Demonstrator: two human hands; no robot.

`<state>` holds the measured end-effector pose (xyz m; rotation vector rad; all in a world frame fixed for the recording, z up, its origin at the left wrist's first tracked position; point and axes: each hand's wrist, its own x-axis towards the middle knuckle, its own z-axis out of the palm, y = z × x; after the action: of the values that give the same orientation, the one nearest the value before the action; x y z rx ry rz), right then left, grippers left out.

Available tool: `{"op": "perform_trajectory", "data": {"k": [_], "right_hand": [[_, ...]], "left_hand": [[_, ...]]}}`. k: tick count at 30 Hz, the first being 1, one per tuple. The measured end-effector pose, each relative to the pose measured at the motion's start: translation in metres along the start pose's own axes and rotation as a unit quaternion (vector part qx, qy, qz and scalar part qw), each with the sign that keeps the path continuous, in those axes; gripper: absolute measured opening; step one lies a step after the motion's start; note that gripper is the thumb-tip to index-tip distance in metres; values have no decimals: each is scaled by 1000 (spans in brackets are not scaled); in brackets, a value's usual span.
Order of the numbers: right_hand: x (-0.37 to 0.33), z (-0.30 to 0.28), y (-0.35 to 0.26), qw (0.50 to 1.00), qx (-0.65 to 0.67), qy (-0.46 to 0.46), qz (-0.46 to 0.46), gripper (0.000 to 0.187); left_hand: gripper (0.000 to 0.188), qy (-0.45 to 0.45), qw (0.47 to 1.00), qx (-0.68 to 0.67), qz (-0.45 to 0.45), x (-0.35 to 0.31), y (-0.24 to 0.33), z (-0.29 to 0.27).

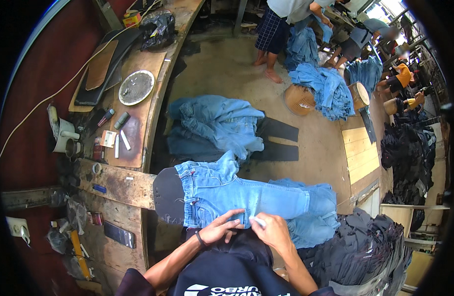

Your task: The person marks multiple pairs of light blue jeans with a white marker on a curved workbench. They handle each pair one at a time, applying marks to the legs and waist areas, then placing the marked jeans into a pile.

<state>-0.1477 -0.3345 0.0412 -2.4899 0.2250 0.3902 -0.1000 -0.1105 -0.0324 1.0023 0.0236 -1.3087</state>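
Light blue jeans (276, 197) with an elastic waistband lie sideways, drawn over a dark rounded board (166, 194) in front of me. My left hand (221, 227) rests on the near edge of the denim below the pocket, its fingers stretched out. Beside it, my right hand (273, 231) is closed around a short white stick (258, 222). The stick's tip points at the denim close to my left fingertips. Whether it is chalk or a pen, I cannot tell.
A bench (138, 123) at the left holds a round dish (136, 88), white sticks (125, 139) and a phone (120, 234). More jeans (217, 123) lie beyond my work. Dark cloth (355, 246) is heaped at the right. Several people stand or bend farther off near denim piles (325, 91).
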Motion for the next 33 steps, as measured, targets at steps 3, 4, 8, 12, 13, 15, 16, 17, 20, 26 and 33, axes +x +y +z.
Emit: {"op": "perform_trajectory", "data": {"k": [3, 4, 8, 12, 13, 15, 16, 17, 20, 26, 33], "right_hand": [[1, 1, 4, 999, -17, 14, 26, 20], [3, 2, 9, 997, 0, 59, 42, 19], [10, -5, 59, 983, 130, 115, 61, 23], [29, -30, 153, 933, 89, 311, 157, 39], [35, -29, 173, 925, 97, 342, 131, 39], [44, -21, 206, 934, 216, 215, 184, 38], [47, -15, 219, 933, 192, 203, 225, 38], [46, -6, 230, 938, 163, 252, 174, 40], [41, -13, 282, 908, 178, 333, 182, 42], [-27, -186, 474, 828, -33, 482, 286, 52], [-86, -243, 571, 847, 89, 464, 243, 36]], "left_hand": [[61, 4, 1000, 2, -13, -1, 8, 1], [60, 7, 1000, -17, 0, -4, 10, 3], [51, 144, 954, 193, 177, -20, 16, 1], [55, 576, 638, 442, 257, -22, 16, -19], [57, 608, 673, 369, 199, -21, 17, -28], [65, 594, 754, 238, 147, -17, 24, -44], [59, 607, 755, 214, 121, -15, 28, -50], [48, 616, 724, 304, 51, -14, 34, -57], [37, 602, 696, 368, 134, 10, 38, -34], [62, 201, 972, 98, 72, 204, 2, 152], [36, 312, 799, 418, 299, 345, 92, 189]]}}
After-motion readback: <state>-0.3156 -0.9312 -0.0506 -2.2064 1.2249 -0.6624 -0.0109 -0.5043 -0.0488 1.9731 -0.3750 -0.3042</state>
